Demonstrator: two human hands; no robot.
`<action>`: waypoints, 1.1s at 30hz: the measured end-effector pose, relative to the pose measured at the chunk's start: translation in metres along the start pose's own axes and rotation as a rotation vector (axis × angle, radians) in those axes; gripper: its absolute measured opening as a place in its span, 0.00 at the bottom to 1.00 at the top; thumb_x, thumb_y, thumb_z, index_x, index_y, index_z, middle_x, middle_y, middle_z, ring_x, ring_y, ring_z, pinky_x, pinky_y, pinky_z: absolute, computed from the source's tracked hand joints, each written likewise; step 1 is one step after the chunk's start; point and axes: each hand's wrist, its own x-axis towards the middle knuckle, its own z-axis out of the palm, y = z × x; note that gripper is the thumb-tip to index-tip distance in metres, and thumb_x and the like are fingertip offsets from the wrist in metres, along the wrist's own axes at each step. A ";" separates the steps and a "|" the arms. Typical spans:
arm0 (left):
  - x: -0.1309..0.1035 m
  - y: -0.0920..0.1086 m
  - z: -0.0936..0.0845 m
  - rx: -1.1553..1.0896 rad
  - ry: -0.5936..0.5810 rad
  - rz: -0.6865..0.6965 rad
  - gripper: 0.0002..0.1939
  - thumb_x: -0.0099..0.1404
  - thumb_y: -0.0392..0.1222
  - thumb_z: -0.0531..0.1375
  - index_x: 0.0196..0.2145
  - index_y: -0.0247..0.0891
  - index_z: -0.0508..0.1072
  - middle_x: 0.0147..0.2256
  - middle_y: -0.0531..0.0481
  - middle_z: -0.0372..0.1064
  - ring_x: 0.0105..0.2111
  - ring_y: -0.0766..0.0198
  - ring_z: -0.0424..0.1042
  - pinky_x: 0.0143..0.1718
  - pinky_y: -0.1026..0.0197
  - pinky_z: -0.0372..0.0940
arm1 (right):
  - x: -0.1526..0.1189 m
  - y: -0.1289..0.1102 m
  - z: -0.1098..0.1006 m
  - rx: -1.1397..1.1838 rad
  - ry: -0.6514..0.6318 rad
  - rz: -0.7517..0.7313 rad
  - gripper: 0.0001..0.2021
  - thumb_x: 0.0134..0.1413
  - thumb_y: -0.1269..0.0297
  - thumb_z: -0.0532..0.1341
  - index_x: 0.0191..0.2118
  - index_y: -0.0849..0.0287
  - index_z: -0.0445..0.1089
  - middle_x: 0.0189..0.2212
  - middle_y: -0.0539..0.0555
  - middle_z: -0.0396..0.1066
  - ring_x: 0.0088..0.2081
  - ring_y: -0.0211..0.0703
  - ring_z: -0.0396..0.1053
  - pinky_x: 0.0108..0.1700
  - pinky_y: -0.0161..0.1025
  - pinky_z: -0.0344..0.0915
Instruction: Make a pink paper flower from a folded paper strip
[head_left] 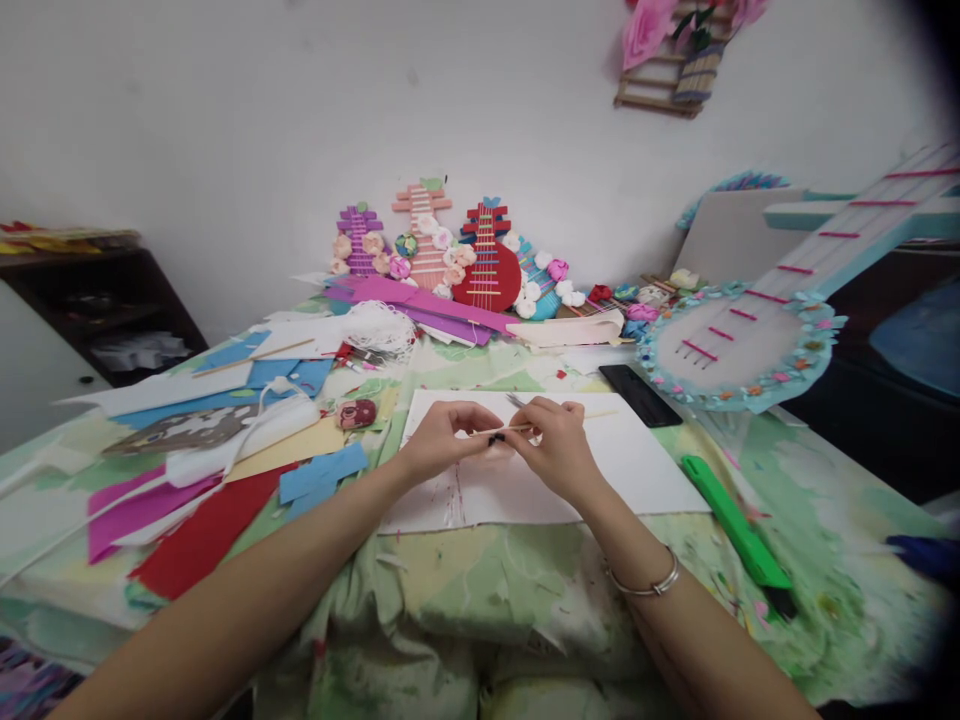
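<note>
Over a white sheet (637,470) on the table, my left hand (454,435) and my right hand (551,435) meet with pinched fingers. Between them they hold a thin pale stick (517,428), roughly level. A small dark bit shows at the left fingertips; what it is cannot be made out. Something thin and grey, perhaps a tool, pokes out above the right fingers. Another pale stick (602,414) lies on the sheet just beyond my right hand. Reddish marks are on the sheet below my left hand.
A green cutter (739,525) and a black phone (639,395) lie right of the sheet. Coloured paper (214,530) and white string (379,332) are on the left. Small craft instruments (487,270) stand at the back; a larger one (742,345) is at the right.
</note>
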 end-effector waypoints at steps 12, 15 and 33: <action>0.003 0.000 -0.002 0.175 -0.037 0.019 0.11 0.56 0.42 0.60 0.32 0.32 0.77 0.30 0.45 0.74 0.29 0.63 0.69 0.29 0.64 0.62 | 0.000 0.004 0.005 -0.079 0.047 -0.050 0.08 0.51 0.61 0.60 0.27 0.59 0.66 0.29 0.51 0.70 0.32 0.38 0.64 0.41 0.40 0.44; 0.002 0.003 -0.002 0.218 -0.047 0.049 0.11 0.57 0.42 0.58 0.32 0.33 0.77 0.31 0.46 0.75 0.31 0.62 0.70 0.32 0.64 0.62 | 0.000 0.005 0.006 -0.083 0.039 -0.046 0.09 0.51 0.60 0.60 0.26 0.60 0.66 0.28 0.51 0.70 0.30 0.38 0.63 0.39 0.40 0.44; 0.002 0.000 -0.002 0.423 -0.075 0.184 0.08 0.58 0.36 0.54 0.33 0.36 0.73 0.30 0.49 0.70 0.31 0.65 0.66 0.30 0.65 0.58 | -0.002 0.006 0.003 -0.143 0.065 -0.144 0.06 0.52 0.62 0.58 0.28 0.59 0.65 0.30 0.51 0.69 0.35 0.39 0.64 0.43 0.41 0.43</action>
